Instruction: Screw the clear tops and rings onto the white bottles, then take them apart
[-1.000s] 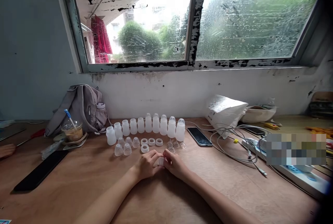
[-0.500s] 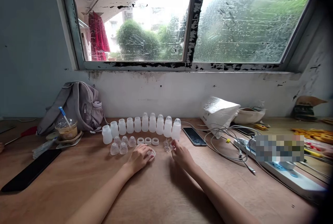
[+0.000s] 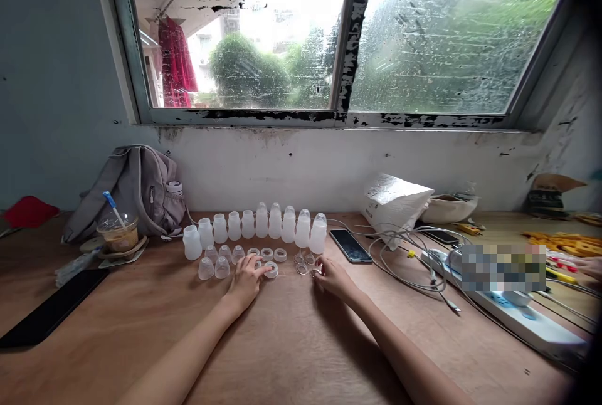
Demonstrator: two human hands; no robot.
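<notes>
My left hand (image 3: 247, 281) lies over the table with its fingers stretched out, the tips touching a white bottle collar ring (image 3: 271, 271). More collar rings (image 3: 280, 255) lie in a row just behind it. My right hand (image 3: 333, 278) has its fingertips pinched on a small clear bottle nipple at the table. Beside them lie several clear nipples (image 3: 301, 269). Clear dome caps (image 3: 205, 269) stand left of my left hand. Frosted baby bottles (image 3: 192, 243) form a curved line behind; those towards the right wear clear caps.
A phone (image 3: 350, 246), tangled cables (image 3: 404, 273) and a power strip (image 3: 512, 314) lie to the right. A white bag (image 3: 395, 204) stands by the wall. On the left are a drink cup (image 3: 118, 234), a backpack (image 3: 141, 192) and a black flat object (image 3: 54, 310). Another person's hand (image 3: 590, 267) shows far right.
My left hand has shifted slightly left, uncovering the collar ring that was under its fingers. My right hand has drawn a little nearer to me, beside the nipples.
</notes>
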